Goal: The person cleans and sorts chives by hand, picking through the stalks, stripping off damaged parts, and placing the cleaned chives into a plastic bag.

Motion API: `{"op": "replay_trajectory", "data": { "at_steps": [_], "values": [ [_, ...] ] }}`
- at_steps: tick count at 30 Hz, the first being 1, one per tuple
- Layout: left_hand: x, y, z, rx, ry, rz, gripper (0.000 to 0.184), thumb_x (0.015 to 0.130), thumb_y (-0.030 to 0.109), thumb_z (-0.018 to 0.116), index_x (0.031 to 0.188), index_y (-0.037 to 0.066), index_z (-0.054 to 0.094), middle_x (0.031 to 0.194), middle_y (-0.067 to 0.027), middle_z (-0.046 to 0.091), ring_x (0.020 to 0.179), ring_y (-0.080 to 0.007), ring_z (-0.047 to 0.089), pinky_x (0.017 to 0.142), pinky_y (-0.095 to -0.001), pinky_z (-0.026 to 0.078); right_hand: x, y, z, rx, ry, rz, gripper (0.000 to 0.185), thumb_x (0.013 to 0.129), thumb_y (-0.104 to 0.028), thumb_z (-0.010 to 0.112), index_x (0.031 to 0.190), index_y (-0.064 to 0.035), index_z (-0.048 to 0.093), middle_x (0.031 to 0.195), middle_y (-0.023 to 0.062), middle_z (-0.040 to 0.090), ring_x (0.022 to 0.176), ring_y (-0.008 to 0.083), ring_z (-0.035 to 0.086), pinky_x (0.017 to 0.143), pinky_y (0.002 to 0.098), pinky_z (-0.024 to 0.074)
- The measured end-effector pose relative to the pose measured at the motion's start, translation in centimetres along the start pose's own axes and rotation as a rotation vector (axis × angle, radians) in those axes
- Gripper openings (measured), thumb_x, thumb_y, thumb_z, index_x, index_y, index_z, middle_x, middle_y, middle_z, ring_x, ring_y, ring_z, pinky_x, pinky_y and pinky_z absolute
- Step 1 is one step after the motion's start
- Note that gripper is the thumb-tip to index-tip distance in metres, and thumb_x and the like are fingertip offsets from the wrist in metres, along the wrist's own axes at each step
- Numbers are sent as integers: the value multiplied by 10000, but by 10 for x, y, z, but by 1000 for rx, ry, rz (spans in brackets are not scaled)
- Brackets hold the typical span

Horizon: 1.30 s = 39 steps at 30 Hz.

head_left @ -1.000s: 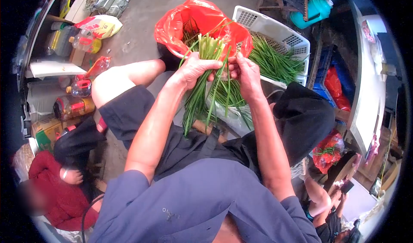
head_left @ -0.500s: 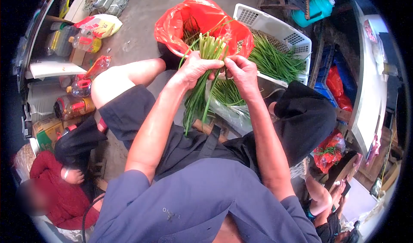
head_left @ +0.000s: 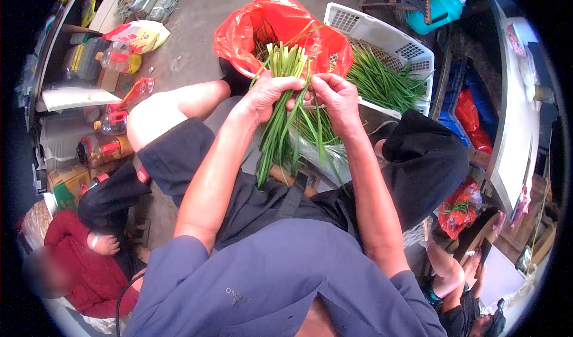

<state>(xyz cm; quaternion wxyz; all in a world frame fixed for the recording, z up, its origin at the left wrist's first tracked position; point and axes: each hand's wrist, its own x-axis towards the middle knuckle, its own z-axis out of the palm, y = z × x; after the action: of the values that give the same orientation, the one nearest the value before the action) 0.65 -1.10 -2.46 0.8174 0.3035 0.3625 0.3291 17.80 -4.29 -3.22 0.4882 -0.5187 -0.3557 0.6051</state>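
Observation:
My left hand (head_left: pixel 267 98) is wrapped round a bunch of green chives (head_left: pixel 276 143), pale cut ends up and leaves hanging over my lap. Beside it, my right hand (head_left: pixel 338 101) is closed in a pinch on a thin chive blade at the side of the bunch; a loose leaf trails down below. Behind the bunch stands a container lined with a red plastic bag (head_left: pixel 236 30), with stringy plant bits inside. More chives (head_left: pixel 385 80) lie in a white plastic basket (head_left: pixel 343 19) to the right. Under my right hand is a clear plastic bag (head_left: pixel 325 161) with chives.
A person in a dark red top (head_left: pixel 89 265) sits at the lower left, and another person's arm (head_left: pixel 444 268) shows at the lower right. Bottles (head_left: pixel 110 149) line the left side. A turquoise jug (head_left: pixel 439 12) stands at the back right, near a white tabletop (head_left: pixel 516 140).
The bunch has tilted and shifted slightly left with my left hand. A chive blade now hangs apart below my right hand, which has barely moved.

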Motion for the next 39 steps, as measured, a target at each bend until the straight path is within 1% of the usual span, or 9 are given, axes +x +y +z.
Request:
{"op": "replay_trajectory", "data": {
  "at_steps": [7, 10, 16, 18, 25, 29, 34, 36, 39],
  "values": [
    [-1, 2, 8, 124, 71, 43, 211, 805, 117, 677, 983, 45, 590, 770, -48, 636, 562, -90, 570, 422, -182, 398, 0, 3, -1, -123, -37, -75, 177, 894, -163, 631, 939, 4, 670, 727, 13, 653, 615, 63, 569, 563, 210, 453],
    [-1, 1, 7, 128, 86, 51, 207, 764, 67, 702, 957, 35, 636, 773, -29, 657, 586, -89, 599, 403, -187, 393, -1, 2, 1, -216, -33, -125, 162, 886, -136, 617, 913, 19, 657, 727, 36, 658, 631, 75, 594, 572, 226, 474],
    [-4, 5, 6, 106, 96, 47, 232, 754, 49, 706, 971, 33, 626, 777, -32, 649, 583, -93, 600, 394, -189, 393, 3, -8, 11, -342, 56, -209, 152, 856, -121, 627, 875, 27, 657, 723, 77, 673, 662, 102, 631, 599, 263, 502],
    [-11, 9, 8, 129, 125, 18, 217, 776, 101, 690, 963, 51, 591, 705, -49, 631, 463, -80, 528, 390, -187, 379, 15, -3, 7, -483, 240, -290, 144, 831, -120, 643, 845, 21, 671, 725, 89, 680, 657, 120, 636, 614, 273, 506],
    [-12, 10, 2, 93, 107, 30, 204, 784, 109, 690, 954, 52, 593, 696, -62, 646, 434, -81, 514, 389, -193, 382, 52, 1, -1, -309, 258, -294, 138, 836, -116, 642, 852, 15, 682, 725, 43, 669, 634, 92, 599, 601, 255, 495],
    [-14, 11, 2, 62, 114, 26, 180, 795, 121, 687, 934, 45, 601, 727, -69, 660, 463, -85, 533, 401, -195, 400, 72, -8, 6, -206, 258, -259, 160, 842, -127, 649, 901, 19, 678, 725, 49, 659, 630, 98, 602, 582, 246, 493],
    [-13, 14, 1, 3, 139, 44, 160, 804, 94, 660, 942, 34, 604, 739, -80, 655, 504, -90, 546, 415, -203, 399, 76, -13, 18, -246, 126, -186, 255, 867, -169, 675, 1043, 14, 648, 804, 35, 650, 641, 96, 589, 591, 241, 495],
    [-14, 16, 1, -28, 131, 55, 188, 806, 108, 663, 967, 26, 607, 742, -85, 656, 509, -89, 544, 425, -199, 406, 68, -13, 14, -206, 76, -141, 279, 876, -229, 676, 1023, 7, 653, 798, 32, 648, 623, 85, 574, 576, 231, 482],
    [-11, 14, 0, -5, 104, 104, 199, 814, 113, 651, 985, 20, 609, 758, -94, 658, 505, -96, 543, 433, -195, 412, 53, -14, 10, -98, -54, 71, 285, 893, -295, 645, 969, -23, 678, 756, 21, 646, 599, 84, 570, 530, 239, 453]
  ]
}}
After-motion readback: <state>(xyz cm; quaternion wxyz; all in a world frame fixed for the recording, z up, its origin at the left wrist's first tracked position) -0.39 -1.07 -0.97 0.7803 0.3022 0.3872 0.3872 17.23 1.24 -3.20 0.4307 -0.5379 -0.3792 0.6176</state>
